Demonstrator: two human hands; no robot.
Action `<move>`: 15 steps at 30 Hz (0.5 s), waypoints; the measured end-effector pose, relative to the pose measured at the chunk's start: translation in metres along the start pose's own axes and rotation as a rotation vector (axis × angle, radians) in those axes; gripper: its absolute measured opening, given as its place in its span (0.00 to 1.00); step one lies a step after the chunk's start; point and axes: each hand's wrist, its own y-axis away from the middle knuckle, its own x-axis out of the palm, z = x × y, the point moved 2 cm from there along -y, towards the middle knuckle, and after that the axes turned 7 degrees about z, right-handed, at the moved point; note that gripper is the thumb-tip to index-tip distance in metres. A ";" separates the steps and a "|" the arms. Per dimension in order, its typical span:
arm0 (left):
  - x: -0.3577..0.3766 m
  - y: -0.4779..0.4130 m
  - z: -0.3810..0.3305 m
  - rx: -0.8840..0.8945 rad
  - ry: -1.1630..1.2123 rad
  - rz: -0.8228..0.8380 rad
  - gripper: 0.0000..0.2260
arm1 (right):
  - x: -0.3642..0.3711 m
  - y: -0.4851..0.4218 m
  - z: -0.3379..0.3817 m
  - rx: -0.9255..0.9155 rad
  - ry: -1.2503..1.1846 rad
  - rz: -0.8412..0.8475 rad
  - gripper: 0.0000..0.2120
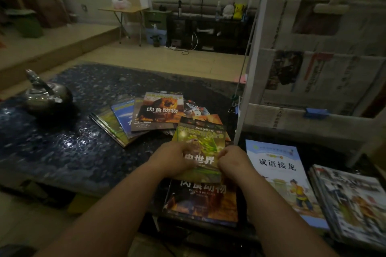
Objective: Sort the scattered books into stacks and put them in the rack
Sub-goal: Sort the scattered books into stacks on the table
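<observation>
1. Left hand (173,159) and right hand (231,161) are both gripping a glossy green insect-cover book (200,140) by its side edges.
2. The book is sitting partly over the orange lion-cover book stack (200,202); whether they touch is unclear.

Bare tabletop (69,152) lies left, kettle (48,96) behind it; rack (292,121) walls the right.

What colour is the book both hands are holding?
The book is mostly green with white lettering; the head view shows it best.

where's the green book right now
Head view, low centre: the left hand and right hand hold the green book over the orange book, just left of the pale blue book.
</observation>
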 end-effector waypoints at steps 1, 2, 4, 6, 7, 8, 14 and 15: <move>0.000 -0.003 0.004 -0.049 -0.007 -0.068 0.21 | 0.000 0.000 -0.001 0.004 0.079 0.019 0.11; 0.000 -0.006 0.007 -0.099 -0.007 -0.111 0.20 | -0.001 0.001 -0.001 0.014 0.150 0.039 0.11; 0.000 -0.010 0.011 -0.166 0.071 -0.138 0.18 | -0.003 0.001 -0.002 0.019 0.258 0.082 0.12; 0.001 -0.012 0.014 -0.195 0.163 -0.153 0.14 | 0.000 0.002 -0.003 0.029 0.376 0.133 0.17; 0.002 -0.013 0.015 -0.205 0.201 -0.168 0.13 | 0.003 0.002 -0.004 0.034 0.434 0.135 0.19; 0.002 -0.013 0.015 -0.212 0.223 -0.183 0.12 | 0.006 0.003 -0.005 0.033 0.483 0.116 0.20; 0.005 -0.014 0.015 -0.220 0.267 -0.198 0.14 | 0.013 0.007 -0.003 -0.007 0.556 -0.027 0.29; 0.005 -0.015 0.016 -0.223 0.272 -0.184 0.15 | 0.013 0.007 -0.001 -0.014 0.570 -0.041 0.29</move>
